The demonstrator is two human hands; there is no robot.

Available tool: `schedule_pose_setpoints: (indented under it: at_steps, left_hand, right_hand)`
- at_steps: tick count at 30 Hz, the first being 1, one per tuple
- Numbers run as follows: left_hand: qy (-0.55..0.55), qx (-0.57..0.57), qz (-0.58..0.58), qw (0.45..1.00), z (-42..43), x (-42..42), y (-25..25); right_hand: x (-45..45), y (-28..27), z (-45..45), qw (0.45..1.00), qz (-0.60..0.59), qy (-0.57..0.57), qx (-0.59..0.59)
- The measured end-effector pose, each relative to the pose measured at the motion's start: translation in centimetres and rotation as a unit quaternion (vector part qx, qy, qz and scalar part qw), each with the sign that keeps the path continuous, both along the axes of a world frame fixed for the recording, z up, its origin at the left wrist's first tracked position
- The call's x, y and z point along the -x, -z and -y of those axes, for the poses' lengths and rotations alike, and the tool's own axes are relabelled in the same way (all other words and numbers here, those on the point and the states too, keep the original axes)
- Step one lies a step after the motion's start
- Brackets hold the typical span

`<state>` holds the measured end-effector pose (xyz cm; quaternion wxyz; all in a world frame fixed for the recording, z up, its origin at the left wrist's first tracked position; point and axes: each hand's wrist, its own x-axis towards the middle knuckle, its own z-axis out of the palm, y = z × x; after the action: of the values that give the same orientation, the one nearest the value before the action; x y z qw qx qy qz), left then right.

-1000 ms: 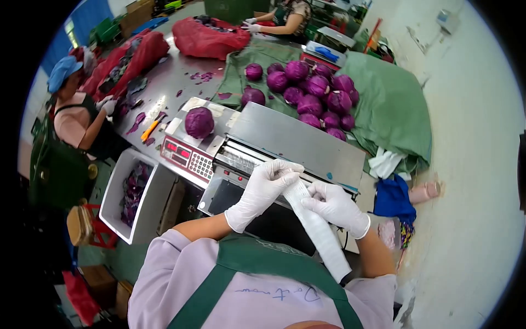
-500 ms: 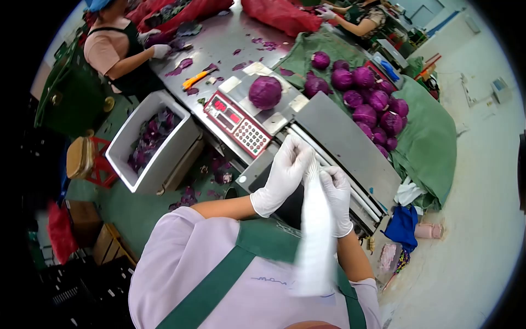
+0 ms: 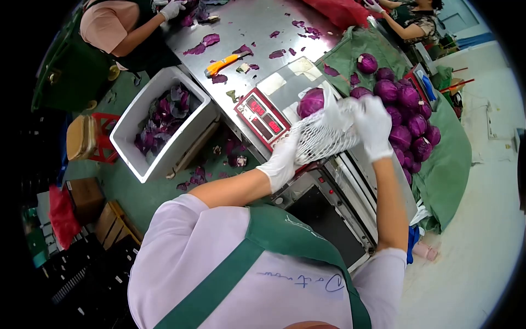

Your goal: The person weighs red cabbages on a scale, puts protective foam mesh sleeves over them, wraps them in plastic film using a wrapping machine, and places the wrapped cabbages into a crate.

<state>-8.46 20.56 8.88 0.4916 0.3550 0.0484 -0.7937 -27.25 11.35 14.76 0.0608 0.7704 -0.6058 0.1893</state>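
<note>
Both my gloved hands hold a white foam mesh sleeve, stretched wide over the front of the scale. My left hand grips the sleeve's left side, its fingers partly hidden by the mesh. My right hand, slightly blurred, is closed on the sleeve's right end. Just beyond the sleeve, a red cabbage sits on the weighing scale, partly covered from view by the sleeve and hands. The scale's red panel shows lit digits.
Several red cabbages are piled on green cloth at right. An orange-handled knife and leaf scraps lie on the metal table. A white bin of leaves stands left. A wrapping machine is before me; two co-workers are beyond.
The sleeve, bunched narrow and hanging before my chest earlier, is now spread open. Both hands have moved forward to the cabbage on the scale, and my right hand has gone outward.
</note>
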Motion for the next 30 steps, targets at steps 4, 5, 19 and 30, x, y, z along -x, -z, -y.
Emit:
schedule_pose_setpoints:
  at_steps: [4,5,19,30]
  left_hand:
    - [0.036,-0.03,-0.076,0.996,3.8,0.1,-0.3]
    - [0.034,0.069,-0.158,0.984,5.0,0.8,3.7]
    - [0.146,0.247,-0.015,0.958,0.5,-3.6,-1.2]
    - [0.178,0.114,-0.354,0.911,-8.9,1.2,-3.6]
  right_hand:
    - [-3.6,2.2,9.5,0.98,-0.056,0.019,-0.191]
    - [-3.2,4.2,11.7,0.949,-0.173,-0.043,-0.26]
    - [-2.4,-2.6,-10.5,0.9,0.384,-0.061,-0.199]
    - [5.7,-1.5,-24.6,0.713,0.598,0.045,-0.364]
